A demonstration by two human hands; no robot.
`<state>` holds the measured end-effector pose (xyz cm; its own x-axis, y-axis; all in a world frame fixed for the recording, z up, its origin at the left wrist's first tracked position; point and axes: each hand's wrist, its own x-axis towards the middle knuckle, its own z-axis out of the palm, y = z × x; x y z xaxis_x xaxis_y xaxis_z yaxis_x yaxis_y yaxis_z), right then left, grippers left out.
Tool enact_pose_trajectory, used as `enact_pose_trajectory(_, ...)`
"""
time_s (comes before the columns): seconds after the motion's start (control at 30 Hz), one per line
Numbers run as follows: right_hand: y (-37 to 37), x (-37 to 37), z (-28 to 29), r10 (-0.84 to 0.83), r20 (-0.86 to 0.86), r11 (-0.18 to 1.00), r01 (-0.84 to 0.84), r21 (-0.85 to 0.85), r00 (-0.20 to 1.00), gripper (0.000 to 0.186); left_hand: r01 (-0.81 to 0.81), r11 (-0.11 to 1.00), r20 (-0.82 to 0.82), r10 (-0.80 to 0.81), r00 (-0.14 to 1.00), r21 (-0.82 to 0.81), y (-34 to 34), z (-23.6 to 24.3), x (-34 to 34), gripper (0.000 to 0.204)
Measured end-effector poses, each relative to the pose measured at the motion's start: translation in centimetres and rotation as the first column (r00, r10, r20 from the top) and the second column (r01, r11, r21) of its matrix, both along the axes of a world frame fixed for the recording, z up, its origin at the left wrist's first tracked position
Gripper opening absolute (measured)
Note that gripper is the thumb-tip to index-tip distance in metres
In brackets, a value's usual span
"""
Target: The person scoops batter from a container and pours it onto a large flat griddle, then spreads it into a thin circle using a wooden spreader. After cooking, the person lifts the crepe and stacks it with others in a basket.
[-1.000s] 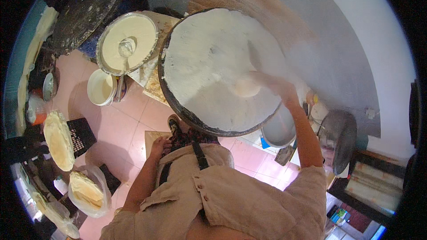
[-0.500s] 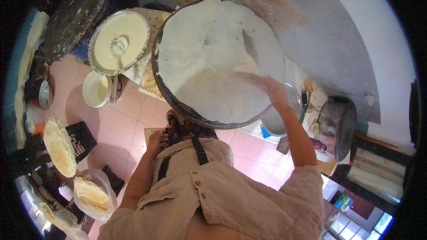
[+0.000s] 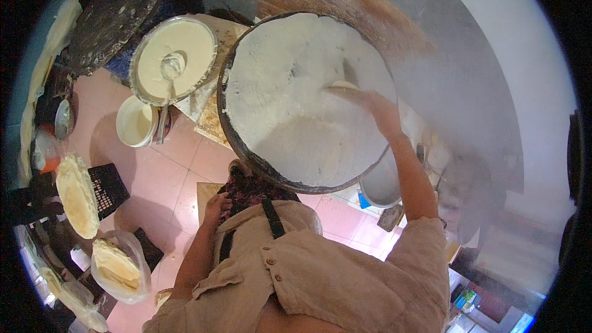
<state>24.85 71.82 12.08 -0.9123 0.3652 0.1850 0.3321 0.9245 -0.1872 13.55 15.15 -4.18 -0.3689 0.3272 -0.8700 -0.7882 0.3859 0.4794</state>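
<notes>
A large round griddle (image 3: 242, 154) with a dark rim carries a thin, pale layer of batter (image 3: 271, 80) over nearly its whole top. My right hand (image 3: 377, 110) reaches over its right half, closed on a flat spreader (image 3: 342, 90) with cream-coloured batter on its upper side. The spreader is blurred and partly hidden by the fingers. Just beyond it, a darker grey patch shows through the layer. My left hand (image 3: 216, 208) hangs by my left thigh, near the dark patterned cloth, its fingers loosely bent and holding nothing.
Left of the griddle stand a wide basin of batter (image 3: 191, 46) with a ladle (image 3: 170, 69) in it, and a white bucket (image 3: 135, 124). Stacked pale flatbreads (image 3: 77, 200) lie at far left. A grey bowl (image 3: 382, 186) sits right of the griddle. Steam hangs at right.
My right hand and the spreader have moved slightly away from me across the griddle. Steam has thickened on the right, blurring the dark round pan there. The whole view has shifted a little.
</notes>
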Motion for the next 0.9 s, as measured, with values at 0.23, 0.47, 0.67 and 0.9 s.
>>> enact_pose_trajectory(0.23,0.0,-5.8,4.1,-0.132,0.110,0.957,0.156,-0.246,0.985,0.025,-0.033,0.999,-0.045,0.033,0.998,-0.004,0.7,1.7,0.6,0.041)
enact_pose_trajectory(0.47,2.1,-6.8,4.3,-0.090,0.067,0.953,0.106,-0.285,0.994,0.027,-0.062,0.997,-0.043,0.060,0.997,-0.041,0.9,0.6,1.6,0.040)
enact_pose_trajectory(0.67,5.3,-11.6,3.4,-0.036,0.003,0.984,0.036,-0.173,0.999,0.032,-0.084,0.994,-0.082,0.078,0.994,-0.071,0.3,0.9,2.4,0.033)
enact_pose_trajectory(0.9,4.1,-8.4,4.8,-0.295,-0.312,0.951,0.247,-0.184,0.903,0.035,-0.062,0.997,0.022,0.063,0.998,-0.050,-0.1,-0.3,-0.4,0.038)
